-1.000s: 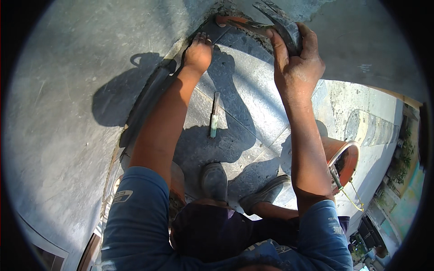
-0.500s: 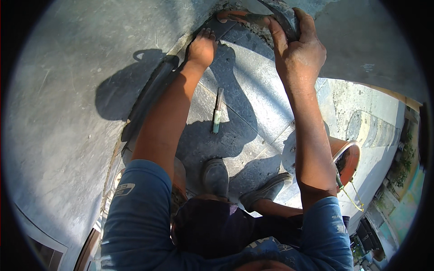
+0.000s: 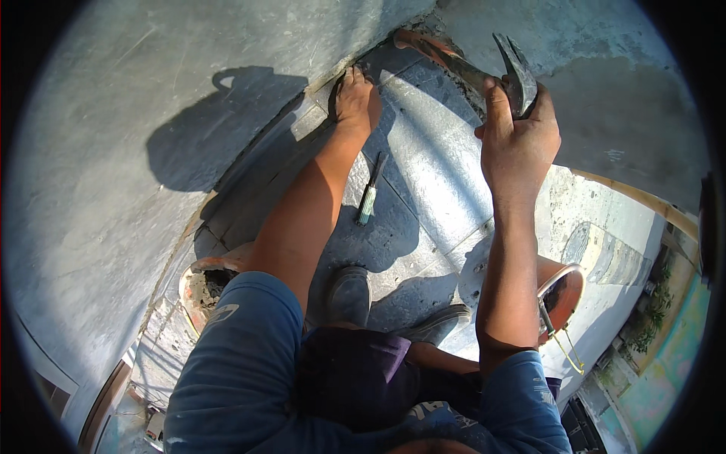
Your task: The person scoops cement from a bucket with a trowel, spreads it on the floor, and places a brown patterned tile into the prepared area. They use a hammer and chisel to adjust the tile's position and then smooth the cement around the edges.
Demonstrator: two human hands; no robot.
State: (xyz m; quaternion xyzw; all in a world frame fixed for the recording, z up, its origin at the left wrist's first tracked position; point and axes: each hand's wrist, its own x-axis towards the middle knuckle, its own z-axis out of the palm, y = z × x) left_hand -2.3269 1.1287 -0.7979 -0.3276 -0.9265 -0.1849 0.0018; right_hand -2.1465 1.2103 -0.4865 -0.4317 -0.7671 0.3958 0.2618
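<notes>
Wall (image 3: pixel 98 129) left of frame; tiled floor (image 3: pixel 431 163) centre. Hammer (image 3: pixel 520 87) upper right: right grip (image 3: pixel 523 151) clamped on its head, handle (image 3: pixel 425 47) angled up-left. Left grip (image 3: pixel 358 98) low beside wall; closure: cannot tell. Advisable: keep it clear of handle.

The hammer (image 3: pixel 520 85) has a metal head, scuffed, with a hard glint; its shaft (image 3: pixel 432 48) looks worn and blotchy. The floor tiles (image 3: pixel 435 163) resemble stone, faintly textured, with a bright sheen in the sun. The left wall (image 3: pixel 91 129) looks like smooth, mostly matt cement, crumbly along its lower edge. A small tool pairs a metal blade (image 3: pixel 376 169) with a plastic-looking grip (image 3: pixel 366 206). The right bucket (image 3: pixel 550 271) looks plastic. The shirt (image 3: pixel 234 348) is soft, matt cloth.
</notes>
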